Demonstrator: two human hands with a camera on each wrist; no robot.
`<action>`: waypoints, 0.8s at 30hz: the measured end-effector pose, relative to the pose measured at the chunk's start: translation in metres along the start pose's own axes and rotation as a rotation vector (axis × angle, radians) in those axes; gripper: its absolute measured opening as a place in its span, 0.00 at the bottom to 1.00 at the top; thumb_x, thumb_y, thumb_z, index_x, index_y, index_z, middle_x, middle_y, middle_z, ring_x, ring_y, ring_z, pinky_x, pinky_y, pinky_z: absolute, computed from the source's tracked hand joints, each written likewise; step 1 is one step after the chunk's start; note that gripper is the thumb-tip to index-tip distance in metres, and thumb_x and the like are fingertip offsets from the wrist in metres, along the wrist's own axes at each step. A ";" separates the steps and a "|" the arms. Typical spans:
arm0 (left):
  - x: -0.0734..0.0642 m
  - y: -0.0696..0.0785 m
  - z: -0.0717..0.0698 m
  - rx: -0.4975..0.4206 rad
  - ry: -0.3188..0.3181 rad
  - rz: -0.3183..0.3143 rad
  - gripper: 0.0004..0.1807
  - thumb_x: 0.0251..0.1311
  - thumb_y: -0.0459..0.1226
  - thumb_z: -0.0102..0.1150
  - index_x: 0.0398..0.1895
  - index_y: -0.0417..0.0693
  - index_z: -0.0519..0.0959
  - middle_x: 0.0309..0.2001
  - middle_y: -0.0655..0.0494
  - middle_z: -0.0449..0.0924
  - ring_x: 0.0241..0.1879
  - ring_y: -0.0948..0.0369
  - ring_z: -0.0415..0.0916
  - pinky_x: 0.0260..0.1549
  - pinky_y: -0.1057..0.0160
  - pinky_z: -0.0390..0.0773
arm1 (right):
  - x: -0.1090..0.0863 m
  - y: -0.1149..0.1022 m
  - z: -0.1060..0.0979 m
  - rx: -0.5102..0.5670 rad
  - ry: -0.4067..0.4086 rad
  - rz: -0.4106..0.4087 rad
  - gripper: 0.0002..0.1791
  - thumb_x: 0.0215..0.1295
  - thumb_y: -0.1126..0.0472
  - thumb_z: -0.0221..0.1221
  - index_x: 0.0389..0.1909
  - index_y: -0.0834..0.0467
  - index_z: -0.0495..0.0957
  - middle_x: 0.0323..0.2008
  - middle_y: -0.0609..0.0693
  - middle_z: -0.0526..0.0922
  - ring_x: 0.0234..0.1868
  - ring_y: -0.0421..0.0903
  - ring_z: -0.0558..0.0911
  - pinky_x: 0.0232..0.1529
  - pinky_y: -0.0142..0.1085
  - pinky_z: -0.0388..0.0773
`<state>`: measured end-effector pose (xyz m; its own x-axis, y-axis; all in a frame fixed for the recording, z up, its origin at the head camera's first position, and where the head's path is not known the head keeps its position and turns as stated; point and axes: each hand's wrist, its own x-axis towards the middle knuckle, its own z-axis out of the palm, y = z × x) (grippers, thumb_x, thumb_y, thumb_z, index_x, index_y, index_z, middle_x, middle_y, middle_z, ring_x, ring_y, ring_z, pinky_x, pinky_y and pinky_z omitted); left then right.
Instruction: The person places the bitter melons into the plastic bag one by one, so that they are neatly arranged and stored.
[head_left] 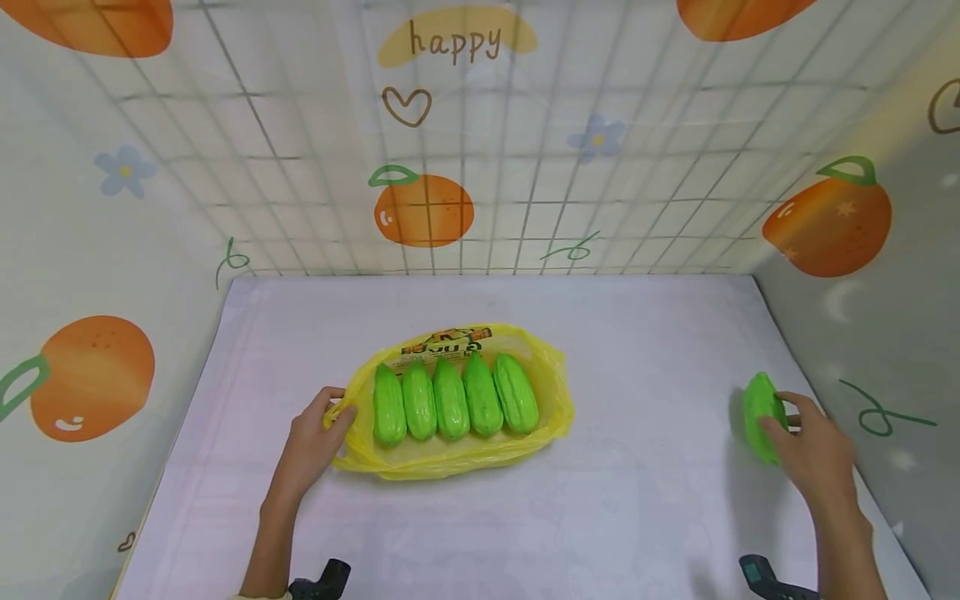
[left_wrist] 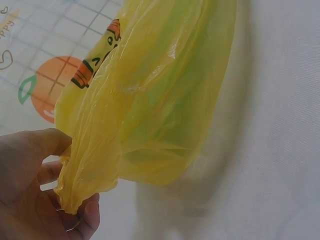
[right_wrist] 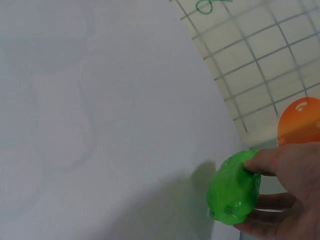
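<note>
A yellow plastic bag (head_left: 555, 408) lies spread on the table in the head view, its printed side at the back. On it several bright green, elongated gourds (head_left: 452, 400) lie side by side in a row. My left hand (head_left: 318, 433) pinches the bag's left edge; the left wrist view shows the gathered yellow plastic (left_wrist: 95, 165) between thumb and fingers. Far to the right, my right hand (head_left: 813, 450) grips another green gourd (right_wrist: 232, 190), bumpy and shiny, with thumb and fingers on its sides. Its shadow falls on the table beside it.
The white table (head_left: 645, 500) has walls of printed cloth at the back and both sides. A wall with a grid and orange prints (head_left: 423, 208) stands behind. The right side wall (head_left: 885, 350) rises close to the right hand.
</note>
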<state>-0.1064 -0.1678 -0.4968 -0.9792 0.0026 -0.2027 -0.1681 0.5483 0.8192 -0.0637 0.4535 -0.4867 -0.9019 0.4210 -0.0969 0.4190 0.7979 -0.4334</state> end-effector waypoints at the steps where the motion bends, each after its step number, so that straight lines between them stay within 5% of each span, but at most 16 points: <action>1: 0.000 0.000 0.000 0.001 -0.001 0.000 0.18 0.72 0.47 0.53 0.59 0.50 0.73 0.47 0.48 0.82 0.35 0.56 0.76 0.36 0.59 0.75 | 0.000 -0.003 -0.001 0.002 -0.002 -0.008 0.34 0.73 0.58 0.54 0.73 0.68 0.54 0.57 0.81 0.67 0.52 0.77 0.70 0.39 0.63 0.77; 24: 0.000 0.000 0.001 0.014 -0.011 -0.002 0.18 0.72 0.48 0.53 0.59 0.51 0.73 0.50 0.48 0.81 0.37 0.56 0.76 0.39 0.58 0.75 | -0.012 -0.106 -0.001 0.128 -0.018 -0.180 0.33 0.73 0.52 0.57 0.72 0.63 0.61 0.55 0.76 0.73 0.50 0.73 0.78 0.36 0.60 0.80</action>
<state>-0.1060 -0.1666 -0.4969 -0.9776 0.0112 -0.2100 -0.1679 0.5599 0.8114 -0.0971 0.3646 -0.4390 -0.9632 0.2679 -0.0235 0.2354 0.7978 -0.5550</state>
